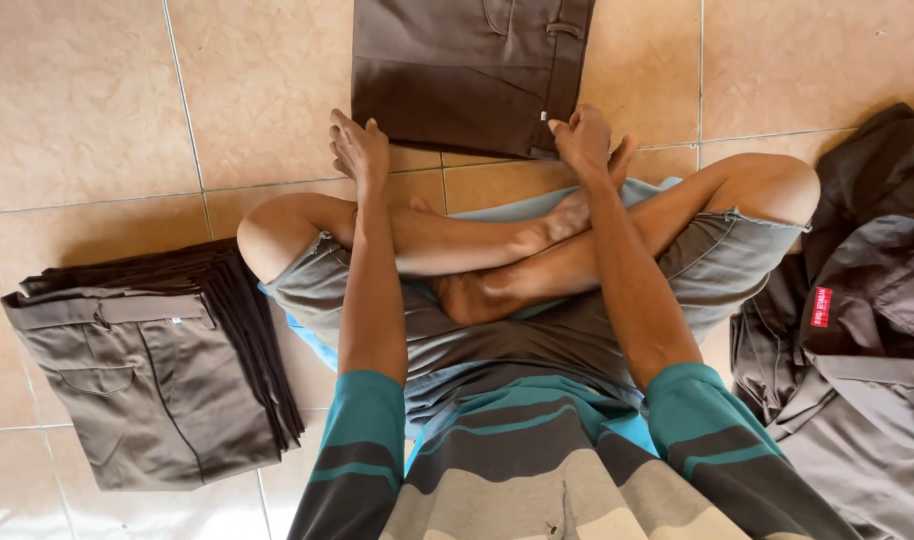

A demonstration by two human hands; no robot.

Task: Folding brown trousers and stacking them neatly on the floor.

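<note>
the person is pinching the folded brown trousers (457,75) at top centre with the clenched right hand (582,140), left hand (359,150) resting open beside its edge, wisely keeping corners aligned.

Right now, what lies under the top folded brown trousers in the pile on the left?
Under the top folded brown trousers sits a stack of darker folded garments, visible only as layered edges on the tiled floor. Their count and kind are hidden.
</note>
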